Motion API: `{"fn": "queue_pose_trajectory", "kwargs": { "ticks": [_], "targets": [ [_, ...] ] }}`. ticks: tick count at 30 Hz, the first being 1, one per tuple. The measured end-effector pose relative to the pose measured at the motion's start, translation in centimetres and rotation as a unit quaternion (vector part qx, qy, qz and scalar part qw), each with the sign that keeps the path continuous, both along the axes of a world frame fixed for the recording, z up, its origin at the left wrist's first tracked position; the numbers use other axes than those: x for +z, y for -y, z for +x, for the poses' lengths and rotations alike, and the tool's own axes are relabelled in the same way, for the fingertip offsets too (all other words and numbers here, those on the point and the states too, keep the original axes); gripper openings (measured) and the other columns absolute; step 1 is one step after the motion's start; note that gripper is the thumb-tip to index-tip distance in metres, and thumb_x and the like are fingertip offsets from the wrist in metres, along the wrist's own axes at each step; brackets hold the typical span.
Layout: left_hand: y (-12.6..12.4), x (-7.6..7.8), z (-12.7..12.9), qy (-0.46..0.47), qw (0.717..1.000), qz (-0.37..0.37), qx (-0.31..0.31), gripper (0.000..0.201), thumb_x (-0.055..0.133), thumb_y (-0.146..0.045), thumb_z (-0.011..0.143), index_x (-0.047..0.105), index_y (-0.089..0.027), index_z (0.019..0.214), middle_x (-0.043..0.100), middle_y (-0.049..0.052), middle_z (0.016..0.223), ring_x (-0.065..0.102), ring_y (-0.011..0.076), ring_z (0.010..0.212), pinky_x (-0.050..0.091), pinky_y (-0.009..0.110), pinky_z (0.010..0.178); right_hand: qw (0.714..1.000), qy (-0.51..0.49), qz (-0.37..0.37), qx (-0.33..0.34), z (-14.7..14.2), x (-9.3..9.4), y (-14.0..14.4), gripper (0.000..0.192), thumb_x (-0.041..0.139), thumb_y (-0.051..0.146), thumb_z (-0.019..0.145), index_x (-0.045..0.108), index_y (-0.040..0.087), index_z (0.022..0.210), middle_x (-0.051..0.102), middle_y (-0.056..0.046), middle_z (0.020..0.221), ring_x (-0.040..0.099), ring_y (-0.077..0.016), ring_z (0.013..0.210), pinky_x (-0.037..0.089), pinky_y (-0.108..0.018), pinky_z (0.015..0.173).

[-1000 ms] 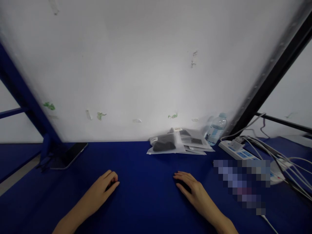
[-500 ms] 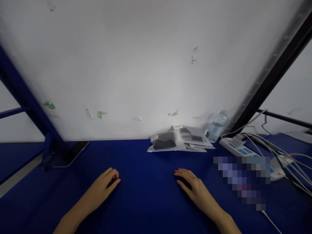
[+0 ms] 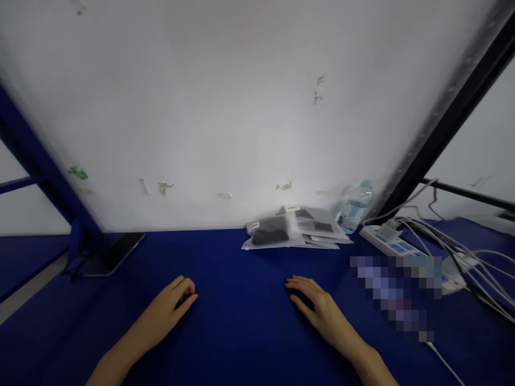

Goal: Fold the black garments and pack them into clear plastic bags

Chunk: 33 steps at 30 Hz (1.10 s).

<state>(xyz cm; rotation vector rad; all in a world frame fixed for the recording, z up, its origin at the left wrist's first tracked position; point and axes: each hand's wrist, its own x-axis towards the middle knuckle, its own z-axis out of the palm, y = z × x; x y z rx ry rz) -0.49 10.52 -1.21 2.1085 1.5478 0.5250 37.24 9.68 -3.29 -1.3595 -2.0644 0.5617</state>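
Observation:
My left hand (image 3: 174,301) rests on the blue tabletop (image 3: 237,321). Its fingers curl loosely, the thumb stands apart from them, and nothing is held. My right hand (image 3: 314,301) lies on the same surface with fingers stretched forward and thumb spread, also holding nothing. Beyond the left hand, a dark smartphone (image 3: 123,252) lies flat near the left frame post. Past the right hand, against the wall, is a small pile of frosted zip bags (image 3: 295,229) with dark items inside; what those are I cannot make out.
A clear plastic bottle (image 3: 356,206) stands beside the bags. To the right sit a white power strip (image 3: 386,244) and tangled cables (image 3: 475,279). A pixelated object (image 3: 392,297) lies right of my right hand. A white wall (image 3: 225,107) closes the back.
The whole view has shifted very slightly. Both hands keep the same pose and place on the tabletop, and no object has moved.

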Motion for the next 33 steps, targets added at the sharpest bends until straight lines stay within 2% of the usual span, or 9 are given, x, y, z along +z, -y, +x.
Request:
{"fn": "queue_pose_trajectory", "kwargs": {
  "ticks": [13,20,26,33],
  "targets": [
    [-0.1,-0.2,-0.1,-0.008,1.000,0.015,-0.004,0.018,0.042,-0.033,0.094,0.052,-0.023,0.084,0.050,-0.001,0.082,0.052,0.0150,0.071,0.042,0.027,0.069,1.000,0.002,0.002,-0.003,0.0,0.0,0.1,0.028,0.047,0.035,0.094,0.064,0.024,0.114,0.064,-0.006,0.120,0.052,-0.0228,0.122,0.043,-0.044,0.104],
    [0.0,0.0,0.0,-0.007,1.000,0.008,-0.001,0.018,0.042,-0.033,0.094,0.053,-0.023,0.084,0.050,-0.001,0.082,0.052,0.0153,0.071,0.042,0.027,0.068,1.000,-0.013,-0.021,-0.008,-0.4,1.2,0.6,0.035,0.046,0.045,0.094,0.066,0.025,0.115,0.064,-0.006,0.122,0.050,-0.0241,0.124,0.039,-0.046,0.107],
    [0.0,0.1,0.0,-0.007,1.000,0.008,-0.002,0.018,0.042,-0.034,0.094,0.052,-0.023,0.083,0.050,-0.001,0.081,0.051,0.0156,0.070,0.042,0.028,0.068,0.996,-0.071,-0.047,-0.024,-0.4,1.8,1.2,0.044,0.031,0.045,0.099,0.066,0.024,0.116,0.061,-0.005,0.128,0.049,-0.0216,0.125,0.035,-0.044,0.111],
    [-0.1,0.0,-0.1,-0.007,1.000,0.017,-0.005,0.018,0.043,-0.035,0.093,0.053,-0.023,0.083,0.051,-0.001,0.081,0.052,0.0156,0.069,0.042,0.028,0.067,0.994,-0.085,-0.056,-0.035,-0.4,2.1,1.5,0.058,0.020,0.051,0.098,0.071,0.024,0.107,0.063,-0.006,0.124,0.048,-0.0247,0.126,0.032,-0.049,0.112]
  ]
}}
